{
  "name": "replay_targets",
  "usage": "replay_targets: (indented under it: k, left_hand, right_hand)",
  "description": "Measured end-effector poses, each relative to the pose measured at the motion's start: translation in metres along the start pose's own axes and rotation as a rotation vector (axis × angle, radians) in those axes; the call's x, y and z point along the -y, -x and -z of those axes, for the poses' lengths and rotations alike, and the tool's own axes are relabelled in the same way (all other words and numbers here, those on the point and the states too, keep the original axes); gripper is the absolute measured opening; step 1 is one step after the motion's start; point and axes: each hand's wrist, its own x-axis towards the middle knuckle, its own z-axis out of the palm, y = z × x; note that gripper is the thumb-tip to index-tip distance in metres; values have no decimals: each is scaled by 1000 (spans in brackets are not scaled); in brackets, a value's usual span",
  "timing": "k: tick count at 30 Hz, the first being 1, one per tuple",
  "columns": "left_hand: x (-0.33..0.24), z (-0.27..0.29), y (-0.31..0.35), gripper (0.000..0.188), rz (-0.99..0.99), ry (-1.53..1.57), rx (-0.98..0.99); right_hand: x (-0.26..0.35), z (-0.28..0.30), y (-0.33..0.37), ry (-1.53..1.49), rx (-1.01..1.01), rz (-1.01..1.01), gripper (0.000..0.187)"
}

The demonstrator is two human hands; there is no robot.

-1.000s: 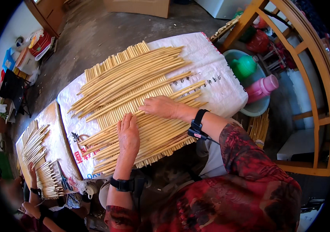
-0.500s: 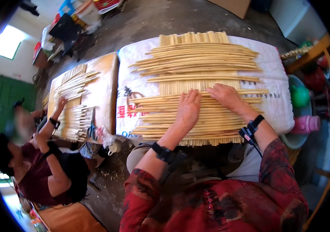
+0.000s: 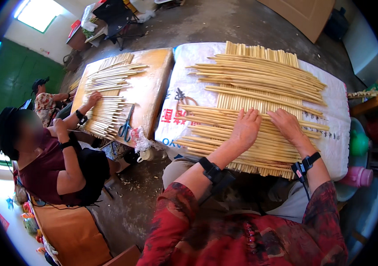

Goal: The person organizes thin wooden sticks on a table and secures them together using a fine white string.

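A layer of pale bamboo sticks (image 3: 260, 84) lies across a white woven sack (image 3: 198, 66) spread over a board in front of me. My left hand (image 3: 245, 128) rests flat on the near sticks, fingers spread. Beside it, my right hand (image 3: 288, 125) also lies flat on the sticks, palm down. Neither hand grips anything. Both wrists wear black bands.
To the left a co-worker (image 3: 42, 155) lays sticks on a wooden board (image 3: 149, 84); blue-handled scissors (image 3: 125, 126) lie there. A green jug (image 3: 358, 144) and pink cup (image 3: 358, 176) sit at right. Concrete floor lies beyond.
The view has swung left, bringing the co-worker and the wooden board into sight. My two hands have drawn closer together on the near sticks.
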Motion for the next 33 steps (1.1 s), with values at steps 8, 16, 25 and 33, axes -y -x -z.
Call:
replay_targets:
  k: [8, 16, 25, 33]
  left_hand:
    - [-2, -3, -2, 24, -12, -24, -15]
    - [-10, 17, -5, 15, -22, 370, -202]
    - [-1, 16, -2, 22, 688, 1456, 118]
    - [29, 6, -6, 25, 668, 1956, -193]
  right_hand:
    - [2, 2, 1, -7, -10, 4, 31]
    - [-5, 4, 0, 16, -21, 5, 32]
    - [0, 8, -4, 21, -111, -17, 29]
    - [9, 7, -9, 46, -195, 71, 28]
